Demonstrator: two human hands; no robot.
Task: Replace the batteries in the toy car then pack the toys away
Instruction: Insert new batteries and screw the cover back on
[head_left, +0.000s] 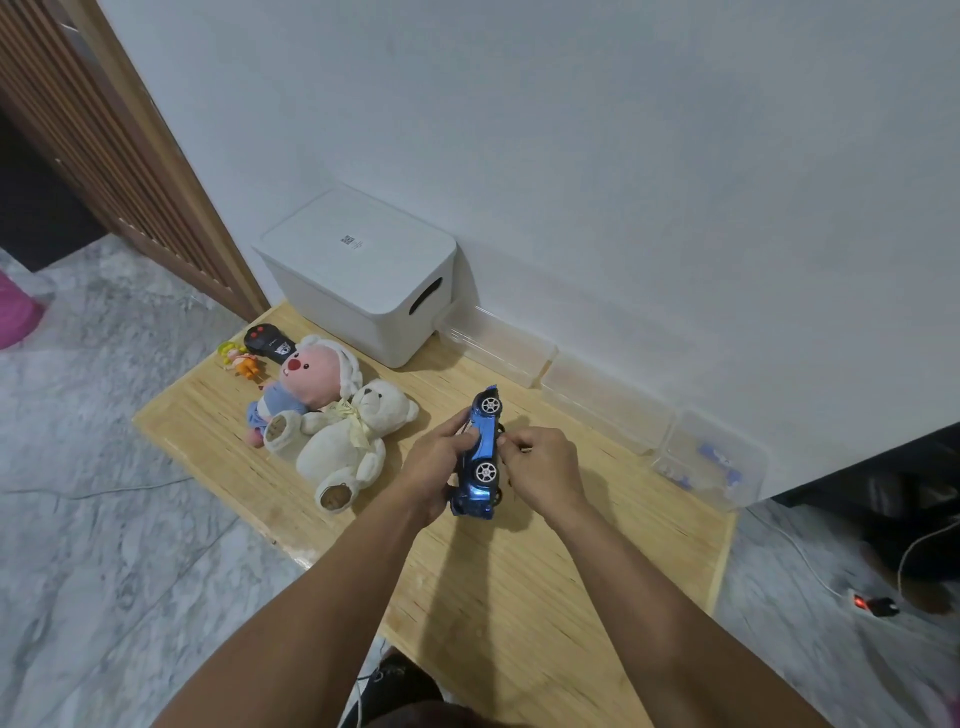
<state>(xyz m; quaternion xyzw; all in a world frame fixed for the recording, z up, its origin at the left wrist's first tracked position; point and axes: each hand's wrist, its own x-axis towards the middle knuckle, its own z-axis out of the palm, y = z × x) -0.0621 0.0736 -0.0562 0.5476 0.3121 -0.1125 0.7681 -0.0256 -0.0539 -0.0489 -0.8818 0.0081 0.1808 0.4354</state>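
Observation:
A blue toy car (482, 457) is held on its side above the wooden table (519, 582), its wheels turned up toward me. My left hand (434, 470) grips the car's body from the left. My right hand (543, 467) has curled fingers at the car's underside; what they pinch is hidden. A white teddy bear (348, 447), a pink plush (306, 382), a small doll figure (240, 358) and a black remote control (267, 343) lie at the table's left. A closed white storage box (363, 270) stands at the back.
Three clear plastic bins line the wall: two (498, 348) (608, 400) look empty and one (711, 462) holds blue and white items. Marble floor surrounds the table. A cable with a lit red switch (872, 605) lies on the floor at the right.

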